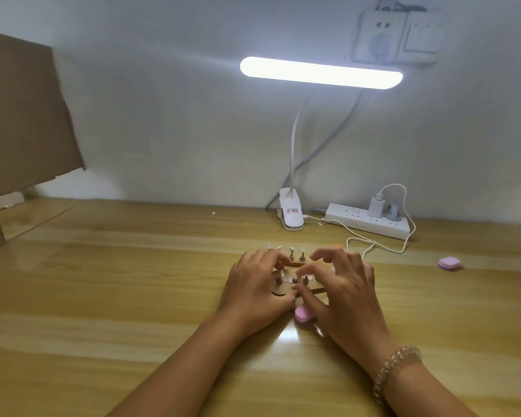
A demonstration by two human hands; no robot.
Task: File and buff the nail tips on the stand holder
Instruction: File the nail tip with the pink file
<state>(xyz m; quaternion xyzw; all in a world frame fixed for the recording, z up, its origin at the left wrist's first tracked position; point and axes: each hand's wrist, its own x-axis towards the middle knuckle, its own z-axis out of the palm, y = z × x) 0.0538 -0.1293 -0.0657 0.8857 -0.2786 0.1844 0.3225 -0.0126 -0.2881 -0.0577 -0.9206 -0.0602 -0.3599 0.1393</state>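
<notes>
Brown stand holder (276, 286) lies half hidden under both hands (253, 296) (346, 296), pink buffer (301, 316) beside.

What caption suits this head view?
Left hand and right hand at the stand holder of nail tips, desk lamp lit above.

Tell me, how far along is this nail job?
Done: nothing I can confirm; the nail tips are too small to show any filing. In hand: the left hand grips the wooden stand while the right hand curls its fingers over the front row. Left: probably most of it, since one pink block lies by the right palm and a second block sits unused far right.
</notes>
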